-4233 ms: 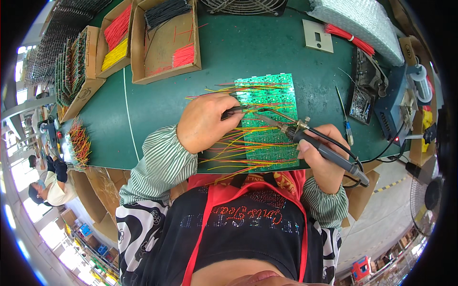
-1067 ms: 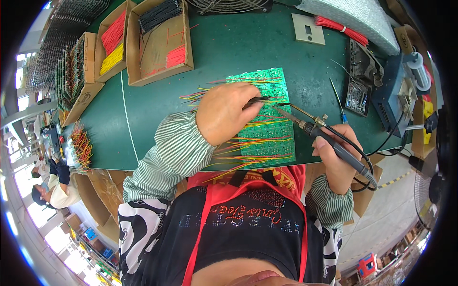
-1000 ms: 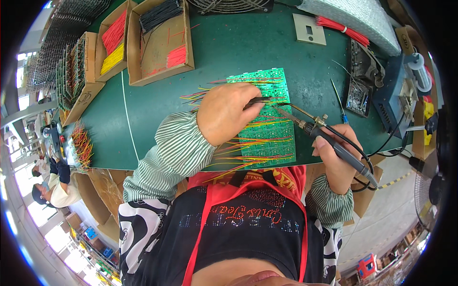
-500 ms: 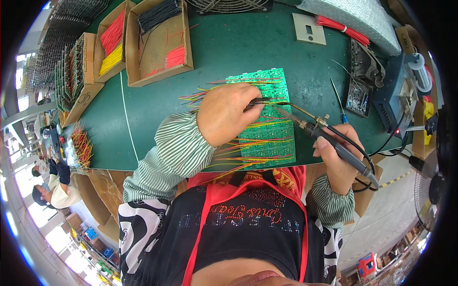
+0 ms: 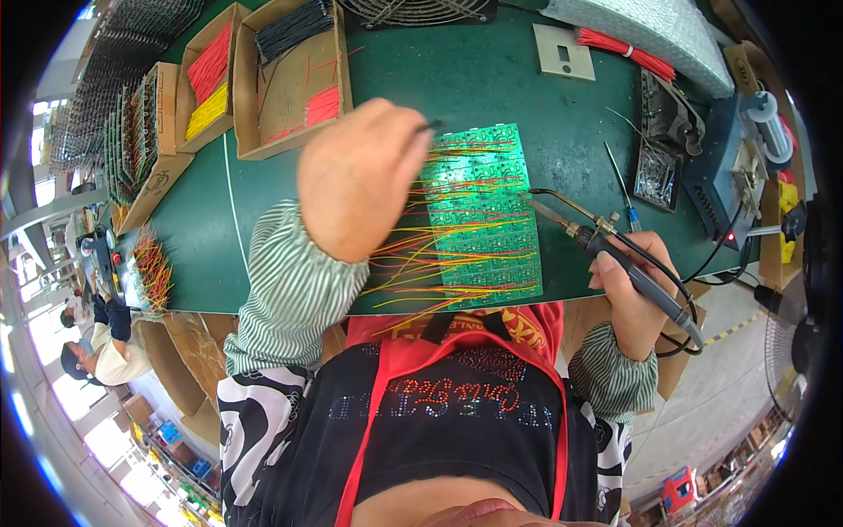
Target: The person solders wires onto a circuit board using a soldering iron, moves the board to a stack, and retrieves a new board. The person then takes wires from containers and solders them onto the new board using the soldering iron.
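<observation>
My right hand (image 5: 628,303) is closed around a soldering iron (image 5: 645,284) that has a thin curved tube clamped along it. The iron's tip is at the right edge of a green circuit board panel (image 5: 487,224). Red and yellow wires (image 5: 413,249) run across the panel and stick out to its left. Above the panel's upper left corner, my left hand (image 5: 356,180) is raised with its fingers pinched on something thin and black (image 5: 432,126), too blurred to tell its kind.
Cardboard boxes of red and yellow wires (image 5: 208,57) and of black and red wires (image 5: 342,75) stand far left. A blue soldering station (image 5: 716,189), a tray of small metal parts (image 5: 654,180) and a screwdriver (image 5: 630,211) are on the right. Wired boards (image 5: 151,272) lie far left.
My left hand has lifted off the panel and moved up and to the left, with the black thing still between its fingers. The iron has shifted slightly right.
</observation>
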Motion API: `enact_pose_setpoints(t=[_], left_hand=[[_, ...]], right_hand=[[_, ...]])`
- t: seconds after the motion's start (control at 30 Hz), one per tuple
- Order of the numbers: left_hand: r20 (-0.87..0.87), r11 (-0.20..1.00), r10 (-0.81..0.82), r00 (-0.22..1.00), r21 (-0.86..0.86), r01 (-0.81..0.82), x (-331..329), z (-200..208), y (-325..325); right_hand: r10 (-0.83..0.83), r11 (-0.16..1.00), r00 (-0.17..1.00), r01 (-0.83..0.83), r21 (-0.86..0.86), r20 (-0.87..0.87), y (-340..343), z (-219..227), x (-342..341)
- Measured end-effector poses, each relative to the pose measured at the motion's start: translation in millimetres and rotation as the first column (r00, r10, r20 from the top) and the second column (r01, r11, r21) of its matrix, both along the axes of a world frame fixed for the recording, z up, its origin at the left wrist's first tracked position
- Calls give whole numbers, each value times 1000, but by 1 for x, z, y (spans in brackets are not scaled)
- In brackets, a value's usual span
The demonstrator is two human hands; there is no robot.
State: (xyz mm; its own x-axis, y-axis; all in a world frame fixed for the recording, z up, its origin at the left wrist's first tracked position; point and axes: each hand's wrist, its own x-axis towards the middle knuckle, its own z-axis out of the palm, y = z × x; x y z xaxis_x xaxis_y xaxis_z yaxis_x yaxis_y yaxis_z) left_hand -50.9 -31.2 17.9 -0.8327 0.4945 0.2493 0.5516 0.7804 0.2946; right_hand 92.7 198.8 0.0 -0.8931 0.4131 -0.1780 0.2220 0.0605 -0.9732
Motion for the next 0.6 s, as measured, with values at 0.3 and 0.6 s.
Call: enact_pose_setpoints(t=[0.3, 0.6], left_hand=[[319, 944, -318, 893, 193, 267, 11, -44, 37], [324, 945, -322, 890, 165, 282, 11, -46, 40]], right_hand=[[-29, 999, 1000, 29, -24, -1, 1, -1, -2], [-5, 1000, 1000, 5, -8, -11, 3, -8, -5]])
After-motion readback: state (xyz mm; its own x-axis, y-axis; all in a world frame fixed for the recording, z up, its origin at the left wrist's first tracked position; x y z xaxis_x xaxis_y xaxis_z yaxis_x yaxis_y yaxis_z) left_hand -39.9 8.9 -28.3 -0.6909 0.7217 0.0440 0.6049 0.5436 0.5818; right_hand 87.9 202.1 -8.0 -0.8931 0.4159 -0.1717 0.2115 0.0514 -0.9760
